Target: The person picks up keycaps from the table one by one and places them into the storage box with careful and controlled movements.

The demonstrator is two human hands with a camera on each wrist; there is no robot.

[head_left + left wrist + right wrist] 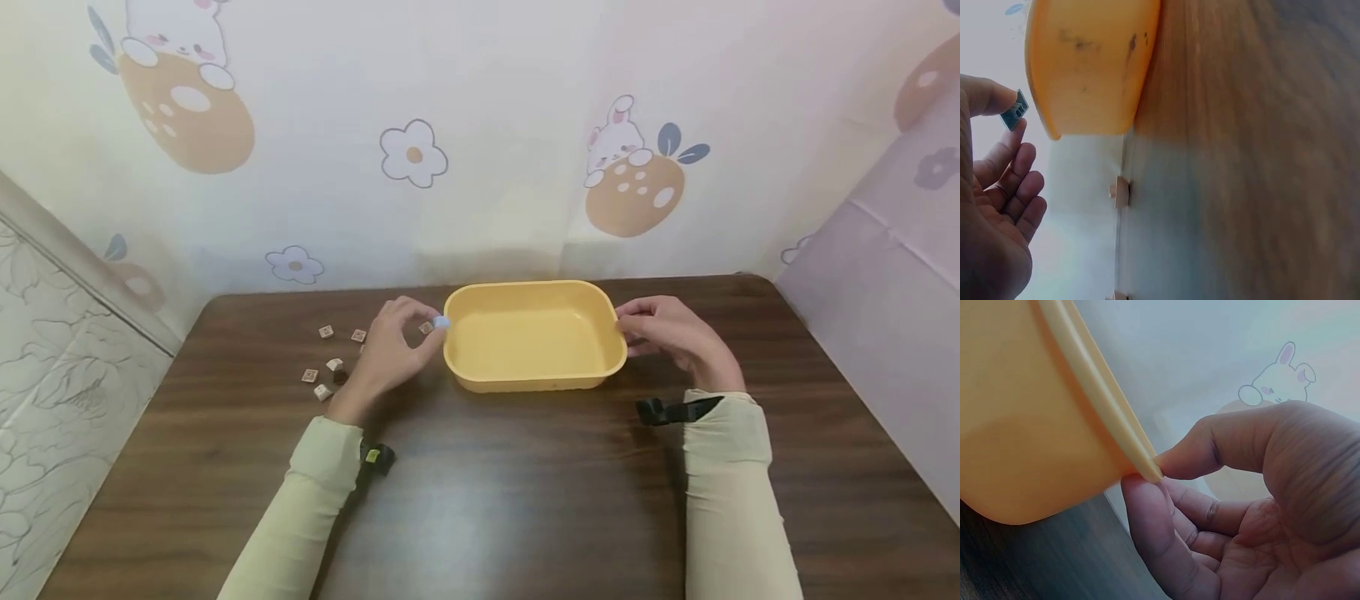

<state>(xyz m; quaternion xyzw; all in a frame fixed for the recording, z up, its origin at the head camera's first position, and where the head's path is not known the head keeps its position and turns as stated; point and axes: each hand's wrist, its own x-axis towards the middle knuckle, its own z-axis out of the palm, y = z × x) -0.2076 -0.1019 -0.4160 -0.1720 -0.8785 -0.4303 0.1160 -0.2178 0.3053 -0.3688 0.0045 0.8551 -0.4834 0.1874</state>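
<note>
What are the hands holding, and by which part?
Left hand: small blue piece, pinched at opposite edges. Right hand: yellow basin, pinched by its right rim.

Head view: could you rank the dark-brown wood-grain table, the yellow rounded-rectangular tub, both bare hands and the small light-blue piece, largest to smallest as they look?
1. Dark-brown wood-grain table
2. Yellow tub
3. Left hand and right hand: too alike to rank
4. Small light-blue piece

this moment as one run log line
left hand: pinches small square blue piece near yellow rounded-rectangular tub | right hand: pinches tub's right rim | small square pale pieces: on brown wooden table, left of tub
</note>
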